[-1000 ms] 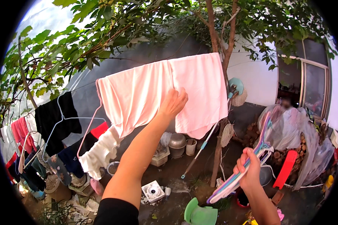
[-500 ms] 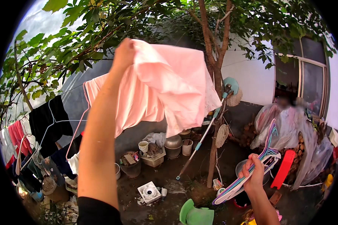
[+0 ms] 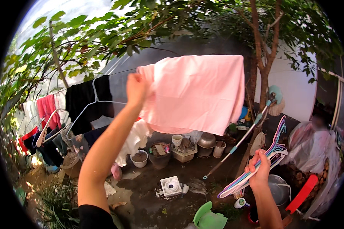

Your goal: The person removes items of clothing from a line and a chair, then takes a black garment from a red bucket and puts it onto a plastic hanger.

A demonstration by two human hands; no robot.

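Observation:
A pink cloth (image 3: 197,91) hangs folded over the clothesline in front of me, its lower edge fairly straight. At its left upper end, my left hand (image 3: 136,89) is closed on the cloth's edge; the fingertips are partly smeared by motion. Lower on the right, my right hand (image 3: 260,171) grips a bundle of thin hangers (image 3: 277,150) in white, purple and blue, apart from the cloth. A white garment (image 3: 132,141) shows below the left forearm. Left of the pink cloth, a black garment (image 3: 90,99) hangs near a pale blue hanger (image 3: 96,100).
More clothes (image 3: 47,108) hang at the far left. Under the line stand several pots (image 3: 158,154). A mop (image 3: 233,147) leans against a tree trunk (image 3: 264,76). A green plastic chair (image 3: 209,216), a metal basin (image 3: 279,189) and a red plastic piece (image 3: 302,194) are lower down.
The pink cloth has dropped from a raised, bunched shape to hanging flatter over the line. My left hand has come down with its edge. The view has turned left; the right hand still grips the hangers.

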